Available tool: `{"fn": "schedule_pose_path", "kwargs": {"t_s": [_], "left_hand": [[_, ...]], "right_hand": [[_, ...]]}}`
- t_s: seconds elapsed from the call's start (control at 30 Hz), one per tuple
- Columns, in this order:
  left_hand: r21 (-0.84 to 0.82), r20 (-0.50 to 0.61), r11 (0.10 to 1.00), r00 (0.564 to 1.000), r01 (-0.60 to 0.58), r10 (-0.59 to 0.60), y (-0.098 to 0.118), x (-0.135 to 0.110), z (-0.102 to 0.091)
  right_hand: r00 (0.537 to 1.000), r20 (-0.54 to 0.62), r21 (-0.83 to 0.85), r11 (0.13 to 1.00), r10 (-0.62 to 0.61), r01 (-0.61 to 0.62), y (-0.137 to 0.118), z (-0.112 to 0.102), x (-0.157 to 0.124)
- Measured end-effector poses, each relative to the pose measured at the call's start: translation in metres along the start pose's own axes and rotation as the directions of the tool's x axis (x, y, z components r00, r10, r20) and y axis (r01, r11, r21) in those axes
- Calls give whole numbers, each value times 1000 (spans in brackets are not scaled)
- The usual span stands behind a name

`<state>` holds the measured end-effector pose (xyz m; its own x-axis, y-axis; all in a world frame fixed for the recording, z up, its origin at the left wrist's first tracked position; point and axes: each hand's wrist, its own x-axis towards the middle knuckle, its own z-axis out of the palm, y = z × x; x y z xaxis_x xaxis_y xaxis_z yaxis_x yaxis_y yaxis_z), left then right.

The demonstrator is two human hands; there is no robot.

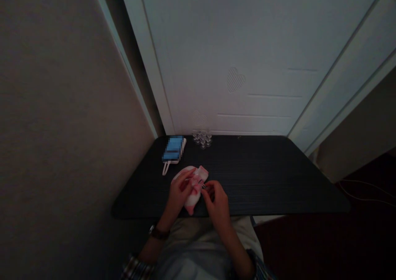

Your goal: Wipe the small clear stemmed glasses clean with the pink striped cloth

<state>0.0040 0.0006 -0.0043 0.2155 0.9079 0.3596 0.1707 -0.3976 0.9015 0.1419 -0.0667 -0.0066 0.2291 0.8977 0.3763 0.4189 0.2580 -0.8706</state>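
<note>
A small pink and white cloth item (pixel 198 180) lies on the black table (pixel 262 177) near its front edge. My left hand (pixel 178 191) rests on the item's left side with fingers curled over it, holding it. My right hand (pixel 216 196) is closed in a pinch at the item's right edge; a thin object seems to run between the two hands, too small to name. A watch (pixel 158 231) sits on my left wrist.
A phone with a lit blue screen (pixel 173 149) and a white strap lies at the table's back left. A cluster of small clear glass pieces (pixel 202 138) stands at the back by the white cabinet door (pixel 247 65). A wall (pixel 62 107) closes the left side.
</note>
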Motion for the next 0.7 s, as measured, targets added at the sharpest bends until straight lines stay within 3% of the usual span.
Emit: {"fn": "schedule_pose_path", "kwargs": {"t_s": [0.37,0.7], "left_hand": [[245,2,962,992,-122,125,-13,3,-3],[291,-19,952,994,-94,104,-17,2,-4]], "right_hand": [[999,-36,50,999,-6,8,-2,0,1],[999,-46,74,997,-22,25,3,1,1]]}}
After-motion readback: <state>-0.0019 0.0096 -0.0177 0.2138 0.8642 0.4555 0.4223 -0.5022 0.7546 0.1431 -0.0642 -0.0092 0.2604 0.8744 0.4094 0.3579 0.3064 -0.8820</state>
